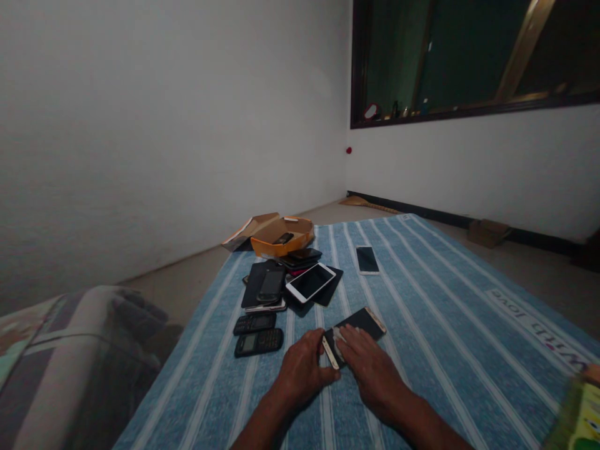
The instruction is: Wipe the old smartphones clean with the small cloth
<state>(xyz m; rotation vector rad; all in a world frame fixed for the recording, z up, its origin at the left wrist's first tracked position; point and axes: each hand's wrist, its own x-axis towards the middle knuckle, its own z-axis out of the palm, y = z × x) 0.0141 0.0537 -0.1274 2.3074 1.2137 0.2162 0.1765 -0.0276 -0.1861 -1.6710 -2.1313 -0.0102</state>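
A gold-edged smartphone (369, 320) with a dark screen lies slanted on the blue striped cover. My left hand (304, 361) is closed on its near left end, thumb at the lower edge and fingers at the upper one. Across the screen, my right hand (370, 364) presses a crumpled pale tissue (338, 337), partly hidden under its fingers. Left of my hands are two black keypad phones (259, 342). Behind these, a white-framed smartphone (310, 283) and a dark smartphone (272, 284) rest on a pile of flat devices.
An orange cardboard box (281, 247) with a small phone inside stands at the far end. Another white smartphone (367, 260) lies alone on the striped cover (422, 300). Draped fabric (84, 350) is at left, and a green and yellow object (585, 419) edges in at lower right.
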